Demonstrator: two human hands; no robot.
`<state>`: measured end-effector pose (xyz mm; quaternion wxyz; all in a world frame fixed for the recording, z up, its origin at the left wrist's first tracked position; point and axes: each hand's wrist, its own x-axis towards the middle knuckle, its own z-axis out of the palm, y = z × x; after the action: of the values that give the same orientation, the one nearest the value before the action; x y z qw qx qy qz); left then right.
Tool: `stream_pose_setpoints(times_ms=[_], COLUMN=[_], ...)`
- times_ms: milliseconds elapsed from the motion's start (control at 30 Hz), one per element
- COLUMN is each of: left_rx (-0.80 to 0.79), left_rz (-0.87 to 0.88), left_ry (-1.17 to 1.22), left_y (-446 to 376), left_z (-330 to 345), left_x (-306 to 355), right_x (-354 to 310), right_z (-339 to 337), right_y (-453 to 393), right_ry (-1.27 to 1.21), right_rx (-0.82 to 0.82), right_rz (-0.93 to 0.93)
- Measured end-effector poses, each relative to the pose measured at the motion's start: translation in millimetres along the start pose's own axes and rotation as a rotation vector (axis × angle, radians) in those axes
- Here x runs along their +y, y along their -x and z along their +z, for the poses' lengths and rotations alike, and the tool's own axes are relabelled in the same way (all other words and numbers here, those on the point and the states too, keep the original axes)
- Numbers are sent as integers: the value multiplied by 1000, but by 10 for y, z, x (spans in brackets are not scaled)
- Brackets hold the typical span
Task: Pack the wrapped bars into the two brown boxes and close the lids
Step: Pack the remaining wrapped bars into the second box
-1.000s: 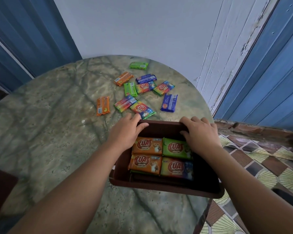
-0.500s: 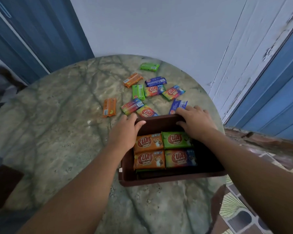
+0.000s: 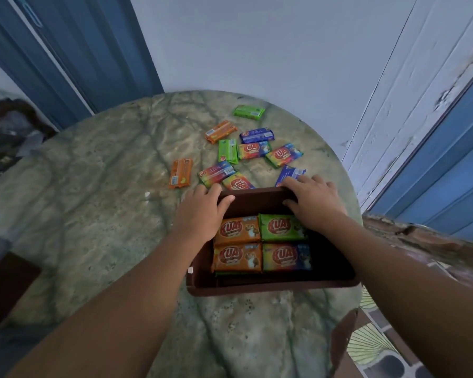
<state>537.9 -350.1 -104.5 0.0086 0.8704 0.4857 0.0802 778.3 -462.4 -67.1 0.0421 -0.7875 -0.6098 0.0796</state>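
Note:
One brown box (image 3: pixel 271 289) stands open on the round marble table (image 3: pixel 93 200), near its right front edge. Its top layer shows two orange bars (image 3: pixel 238 230), a green bar (image 3: pixel 280 227) and a rainbow bar (image 3: pixel 284 256), with more beneath. My left hand (image 3: pixel 202 211) grips the box's far left corner, thumb inside the rim. My right hand (image 3: pixel 311 200) grips the far right corner the same way. Several loose wrapped bars (image 3: pixel 253 150) lie on the table just beyond the box. No lid and no second box are in sight.
An orange bar (image 3: pixel 180 173) lies apart to the left of the pile, and a green bar (image 3: pixel 249 111) sits near the far edge. A wall and blue door panels stand behind. A dark brown object (image 3: pixel 8 285) shows at the left. Tiled floor lies to the right.
Both hands have pushed the box away from me, further onto the table, up against the loose bars. Its right end no longer hangs over the table edge.

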Motion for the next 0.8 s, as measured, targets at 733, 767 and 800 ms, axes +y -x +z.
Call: stream_pose_setpoints(times_ms=[733, 767, 800], left_rx=[-494, -518, -538], left_rz=[-384, -423, -468], left_ry=[72, 82, 97], left_y=[-1365, -1397, -1419], left_z=[124, 181, 230], left_x=[626, 631, 628], right_x=[473, 490, 503], right_z=[-10, 36, 77], right_y=[-1418, -1463, -1498], right_ry=[-11, 87, 175], right_rx=[-487, -528, -548], right_rz=[-111, -159, -208])
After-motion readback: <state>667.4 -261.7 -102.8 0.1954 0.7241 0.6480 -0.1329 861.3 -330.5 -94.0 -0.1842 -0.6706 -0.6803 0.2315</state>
